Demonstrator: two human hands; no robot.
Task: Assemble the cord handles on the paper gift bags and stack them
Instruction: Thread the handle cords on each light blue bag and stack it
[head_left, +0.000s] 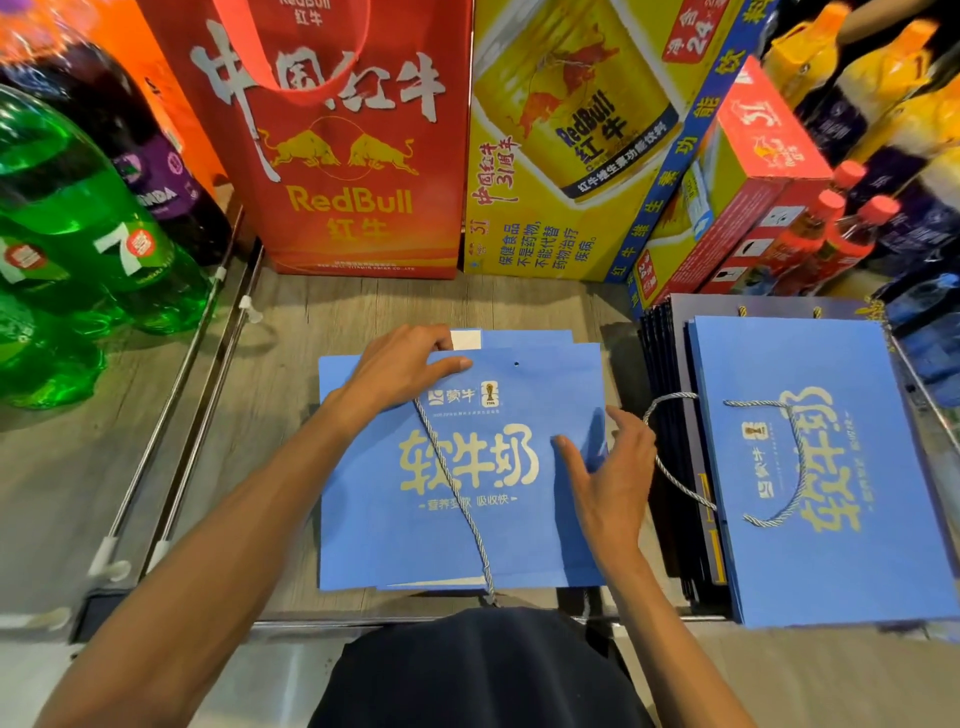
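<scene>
A flat blue paper gift bag (467, 540) with cream lettering lies in the middle of the wooden shelf, on top of other blue bags. My left hand (400, 364) pinches its top left edge, where a grey-blue cord (457, 493) comes out and trails down across the bag toward me. A bare punch hole (516, 364) shows at the top right. My right hand (613, 473) rests on the bag's right edge with fingers spread, holding nothing. To the right is a stack of blue bags (810, 467) whose top bag has a cord handle (779, 467) fitted. A bundle of loose cords (670, 410) lies between.
A red RedBull bag (353, 156) and a yellow RedBull carton (576, 145) stand at the back. Green bottles (67, 244) fill the left side behind a metal rail (182, 374). Red boxes and bottles (852, 223) crowd the back right. Dark flat bags (675, 467) lie under the right stack.
</scene>
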